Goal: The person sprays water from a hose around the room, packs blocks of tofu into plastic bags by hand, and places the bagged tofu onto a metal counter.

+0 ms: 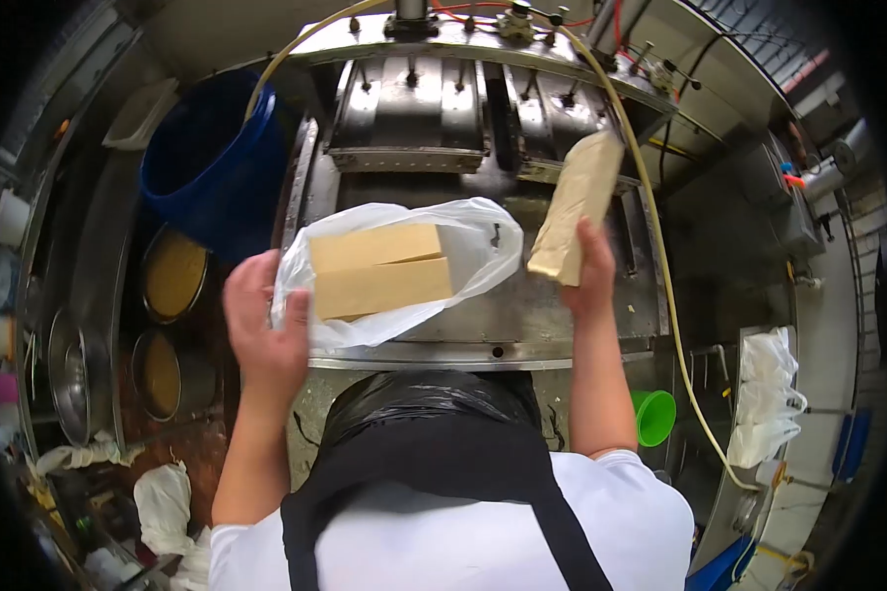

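A thin white plastic bag [483, 266] lies on the metal work table, its mouth spread toward the right. Inside it, two pale beige tofu blocks [382, 287] rest side by side with a narrow gap between them. My left hand [269, 317] grips the bag at its left end, thumb over the near corner. To the right of the bag, my right hand [589, 268] holds a longer tofu block [579, 202] by its near end. That block is tilted, raised above the table, and has a wrinkled surface.
Behind the table's middle stands a metal press [409, 118]. A pale hose [665, 286] runs down the right side. At left are a blue barrel [207, 158] and round pots [174, 276] of yellowish contents. A green bucket [652, 418] stands below right.
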The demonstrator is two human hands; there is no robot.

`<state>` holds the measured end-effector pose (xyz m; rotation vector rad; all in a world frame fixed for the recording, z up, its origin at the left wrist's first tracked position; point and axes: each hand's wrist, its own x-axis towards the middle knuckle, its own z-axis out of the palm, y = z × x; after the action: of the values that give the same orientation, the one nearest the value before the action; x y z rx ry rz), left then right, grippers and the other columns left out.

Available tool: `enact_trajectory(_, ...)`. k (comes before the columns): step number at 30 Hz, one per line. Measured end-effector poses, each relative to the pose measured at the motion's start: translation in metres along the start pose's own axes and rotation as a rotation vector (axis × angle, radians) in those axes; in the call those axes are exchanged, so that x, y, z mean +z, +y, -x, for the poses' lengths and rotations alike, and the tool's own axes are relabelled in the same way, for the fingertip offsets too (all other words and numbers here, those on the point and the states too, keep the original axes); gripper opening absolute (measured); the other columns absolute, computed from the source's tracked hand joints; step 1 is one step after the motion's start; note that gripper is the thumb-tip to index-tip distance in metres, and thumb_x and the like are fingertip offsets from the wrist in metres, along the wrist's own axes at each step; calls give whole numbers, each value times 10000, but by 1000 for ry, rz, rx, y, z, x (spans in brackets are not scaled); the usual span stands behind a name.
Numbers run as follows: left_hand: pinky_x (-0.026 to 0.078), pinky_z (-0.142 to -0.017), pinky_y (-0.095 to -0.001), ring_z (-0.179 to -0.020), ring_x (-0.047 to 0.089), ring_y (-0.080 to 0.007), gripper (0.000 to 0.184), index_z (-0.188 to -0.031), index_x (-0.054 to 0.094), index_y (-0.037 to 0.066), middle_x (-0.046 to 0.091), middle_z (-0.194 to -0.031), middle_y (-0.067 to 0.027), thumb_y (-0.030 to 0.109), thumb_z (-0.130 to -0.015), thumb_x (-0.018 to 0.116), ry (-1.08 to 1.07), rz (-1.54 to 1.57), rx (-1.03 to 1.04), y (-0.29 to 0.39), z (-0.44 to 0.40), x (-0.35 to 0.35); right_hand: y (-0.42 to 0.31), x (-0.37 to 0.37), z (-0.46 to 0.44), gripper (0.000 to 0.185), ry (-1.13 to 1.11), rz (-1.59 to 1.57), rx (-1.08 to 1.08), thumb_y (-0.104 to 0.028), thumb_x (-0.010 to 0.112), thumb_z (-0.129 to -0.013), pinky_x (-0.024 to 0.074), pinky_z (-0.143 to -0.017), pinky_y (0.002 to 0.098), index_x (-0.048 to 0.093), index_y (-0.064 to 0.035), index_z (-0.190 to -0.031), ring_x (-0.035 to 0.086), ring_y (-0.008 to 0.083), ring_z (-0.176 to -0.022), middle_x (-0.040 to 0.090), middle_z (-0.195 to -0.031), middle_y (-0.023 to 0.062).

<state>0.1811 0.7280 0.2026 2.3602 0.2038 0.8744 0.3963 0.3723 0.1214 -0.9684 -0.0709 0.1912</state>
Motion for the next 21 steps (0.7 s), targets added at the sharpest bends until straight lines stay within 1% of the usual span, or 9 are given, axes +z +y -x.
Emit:
enact_trajectory(4, 426, -1116, -514, -1346, 496, -442, 793, -1478, 461, -50, 493, -1451, -291, 353, -891, 812, -139, 184, 442, 56, -17, 36, -43, 110, 26, 603, -28, 7, -237, -271, 677, -1025, 518, -1026, 388, 376, -93, -1517, 586, 214, -1239, 559, -1366, 89)
enact_trajectory(8, 333, -1197, -523, -1449, 391, -468, 1008, -1570, 307, -53, 365, -1568, -310, 371, -841, 860, -187, 391, 430, 81, -37, 65, -40, 166, 50, 653, -183, -13, -276, -262, 658, -1030, 506, -1085, 464, 337, -47, -1557, 585, 287, -1287, 540, -1423, 146)
enact_trajectory(10, 325, -1202, -526, -1460, 369, -477, 1019, -1580, 289, -47, 327, -1591, -309, 359, -841, 859, -203, 445, 401, 67, -35, 62, -20, 162, 50, 720, -287, -62, -224, -58, 728, -953, 483, -1082, 392, 341, -135, -1555, 555, 212, -1286, 535, -1416, 78)
enact_trajectory(13, 315, -1173, -542, -1410, 381, -452, 951, -1597, 333, 64, 353, -1579, -257, 323, -834, 839, -142, -138, 379, 27, -28, 28, -4, 144, 32, 848, -439, 119, -200, 52, 711, -895, 451, -1095, 359, 289, -122, -1609, 537, 191, -1303, 517, -1467, 65)
enact_trajectory(15, 320, -1149, -550, -1408, 350, -430, 996, -1619, 284, 97, 366, -1551, -243, 335, -822, 834, -99, -492, 176, -5, -14, 19, 12, 129, 22, 907, -605, 400, -202, 67, 707, -867, 417, -1099, 327, 269, -109, -1642, 516, 174, -1313, 515, -1485, 58)
enact_trajectory(17, 454, -1030, -542, -1216, 568, -433, 826, -1565, 370, 67, 568, -1369, -257, 234, -864, 774, -474, -505, -381, -36, -13, 12, 12, 141, 15, 857, -790, 737, -250, -107, 791, -834, 414, -1106, 375, 395, -96, -1594, 535, 236, -1296, 547, -1437, 117)
enact_trajectory(19, 551, -892, -382, -949, 712, -362, 367, -1233, 633, -12, 732, -1082, -216, 99, -885, 669, -484, 99, -630, -107, -13, 21, 34, 138, -4, 839, -954, 1071, -295, -265, 811, -809, 423, -1103, 420, 465, -98, -1555, 558, 328, -1260, 561, -1373, 174)
enact_trajectory(20, 551, -892, -382, -949, 712, -362, 367, -1233, 633, -12, 732, -1082, -216, 99, -885, 669, -472, 100, -628, -114, -16, 24, 43, 142, -11, 805, -1001, 1205, -236, -277, 797, -822, 460, -1056, 444, 475, -155, -1550, 576, 370, -1209, 572, -1310, 182)
enact_trajectory(21, 550, -883, -368, -957, 710, -312, 336, -1212, 637, -27, 731, -1095, -190, 79, -894, 653, -285, 506, -771, -119, -18, 27, 53, 146, -20, 792, -1038, 1299, -217, -281, 788, -826, 471, -1028, 457, 476, -184, -1547, 581, 383, -1185, 572, -1281, 189)
